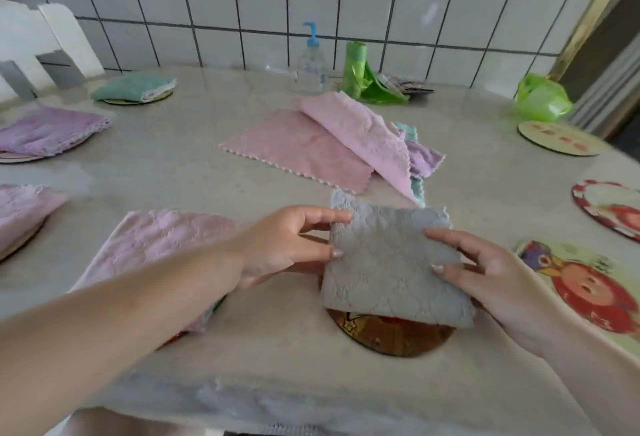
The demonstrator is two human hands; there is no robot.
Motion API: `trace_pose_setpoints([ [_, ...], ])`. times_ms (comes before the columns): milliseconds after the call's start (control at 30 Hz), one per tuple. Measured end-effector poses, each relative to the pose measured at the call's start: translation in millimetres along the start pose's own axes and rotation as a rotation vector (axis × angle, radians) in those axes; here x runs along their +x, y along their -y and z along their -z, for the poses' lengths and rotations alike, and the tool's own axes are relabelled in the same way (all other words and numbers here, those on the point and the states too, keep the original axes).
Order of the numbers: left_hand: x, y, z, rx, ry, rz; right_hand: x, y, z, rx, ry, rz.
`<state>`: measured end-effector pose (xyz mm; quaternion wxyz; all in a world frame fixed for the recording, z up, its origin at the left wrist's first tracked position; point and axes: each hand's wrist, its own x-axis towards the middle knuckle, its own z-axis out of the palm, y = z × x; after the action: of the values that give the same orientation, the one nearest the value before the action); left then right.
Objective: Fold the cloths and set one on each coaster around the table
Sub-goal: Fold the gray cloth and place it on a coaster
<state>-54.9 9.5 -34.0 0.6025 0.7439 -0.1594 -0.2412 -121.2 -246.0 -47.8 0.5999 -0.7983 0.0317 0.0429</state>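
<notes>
Both hands pinch folded grey cloth (391,262) at lower centre, over brown coaster (391,337): left hand (277,245) on its left edge, right hand (485,276) on its right. Pink cloths (311,145) piled mid-frame; green cloth (135,87) on coaster upper left.

Single head-worn view, forward and down, close over the table (263,359).
</notes>
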Motion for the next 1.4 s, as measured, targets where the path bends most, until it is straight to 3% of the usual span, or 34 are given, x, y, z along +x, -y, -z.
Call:
trace_pose_setpoints([
  [433,-0.7,8.3,-4.6,0.150,0.014,0.009,-8.0,0.6,-1.0,-0.238,0.000,0.013],
  [500,-0.9,3.4,-4.7,0.329,0.019,-0.032,-9.8,3.3,-0.2,-0.321,-0.004,0.021],
  [600,-2.1,0.0,-1.3,0.759,-0.058,-0.109,-7.3,3.2,7.3,-0.694,-0.071,0.097],
  [700,-1.4,-0.5,-6.2,1.016,-0.123,-0.223,-3.4,8.5,6.3,-0.817,-0.022,0.128],
  [767,-0.6,-2.5,-16.4,1.127,-0.038,-0.256,-0.9,10.4,-3.2,-0.936,0.069,0.163],
  [867,2.5,-0.7,-29.2,1.280,0.132,-0.158,0.5,8.4,-18.0,-1.053,0.184,0.146],
  [1000,4.8,9.2,-29.8,1.293,0.200,-0.058,0.1,2.1,-18.8,-1.105,0.220,0.131],
  [1200,7.1,5.8,-21.0,1.238,0.231,-0.078,7.1,9.7,-15.4,-1.130,0.241,0.125],
  [1300,12.9,-4.7,5.7,1.179,0.106,-0.144,27.8,19.8,-13.8,-1.045,0.094,0.217],
  [1400,33.2,-4.3,49.6,1.226,-0.066,-0.150,64.1,28.1,-25.5,-1.003,0.117,0.290],
])
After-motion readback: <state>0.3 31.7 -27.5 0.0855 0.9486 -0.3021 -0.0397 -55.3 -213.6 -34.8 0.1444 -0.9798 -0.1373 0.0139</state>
